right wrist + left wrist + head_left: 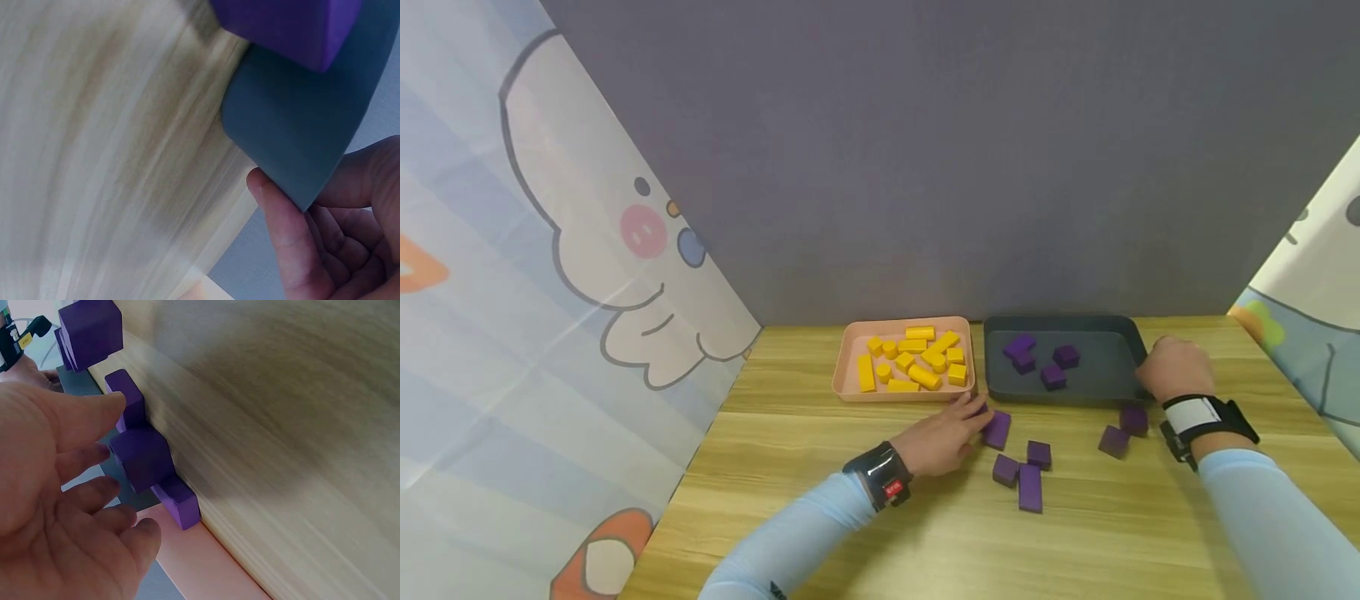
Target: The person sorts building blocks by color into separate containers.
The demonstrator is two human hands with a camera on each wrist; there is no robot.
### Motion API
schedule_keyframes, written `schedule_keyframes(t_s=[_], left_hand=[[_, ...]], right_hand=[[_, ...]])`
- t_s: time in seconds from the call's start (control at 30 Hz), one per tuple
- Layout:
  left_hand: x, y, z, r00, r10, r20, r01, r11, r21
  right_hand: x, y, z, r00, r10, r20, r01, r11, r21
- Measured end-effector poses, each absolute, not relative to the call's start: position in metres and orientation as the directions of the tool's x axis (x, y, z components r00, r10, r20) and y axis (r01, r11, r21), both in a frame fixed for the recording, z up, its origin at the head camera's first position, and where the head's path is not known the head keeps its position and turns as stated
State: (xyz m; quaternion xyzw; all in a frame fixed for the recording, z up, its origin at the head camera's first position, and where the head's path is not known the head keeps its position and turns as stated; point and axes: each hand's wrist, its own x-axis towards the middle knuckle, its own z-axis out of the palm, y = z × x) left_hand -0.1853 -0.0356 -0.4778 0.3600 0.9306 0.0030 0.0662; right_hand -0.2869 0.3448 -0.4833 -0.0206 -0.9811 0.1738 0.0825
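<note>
My left hand (942,439) reaches over several purple blocks just in front of the trays, its fingers loosely bent. In the left wrist view its thumb overlaps a purple block (133,412), and a purple cube (144,459) lies close past the fingertips. My right hand (1176,371) pinches the right end of the dark grey tray (1063,399) between thumb and index finger; the right wrist view shows the finger along the tray wall (294,137). Inside that tray sit several purple blocks (1054,377), while its right rim is partly hidden by the hand.
Left of the dark tray stands a pink tray (880,397) with several yellow blocks (924,377). A purple rectangular block (1030,488) lies with two cubes on the wooden table (925,550). Two more purple cubes (1114,442) are near my right wrist. A grey panel (970,167) rises behind.
</note>
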Motion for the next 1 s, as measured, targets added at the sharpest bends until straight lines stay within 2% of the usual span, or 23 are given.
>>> schedule_keyframes(t_s=[0.23,0.47,0.6,0.77,1.0], left_hand=[[-0.182,-0.040,-0.477,-0.748,0.650,-0.133,0.642,0.760,0.102],[-0.189,-0.044,-0.478,-0.738,0.675,-0.017,0.670,0.735,0.108],[-0.192,-0.047,-0.478,-0.767,0.642,0.009,0.636,0.758,0.148],[-0.191,-0.050,-0.475,-0.812,0.583,-0.018,0.572,0.802,0.171],[-0.191,-0.054,-0.475,-0.831,0.555,-0.035,0.540,0.821,0.182]], right_hand=[[-0.287,0.346,-0.481,-0.987,0.073,0.142,0.019,0.937,-0.348],[-0.285,0.346,-0.480,-0.987,0.073,0.143,0.018,0.935,-0.354],[-0.285,0.346,-0.481,-0.986,0.071,0.152,0.012,0.935,-0.355],[-0.284,0.346,-0.482,-0.986,0.072,0.151,0.013,0.933,-0.359],[-0.285,0.346,-0.483,-0.986,0.075,0.150,0.016,0.931,-0.365]])
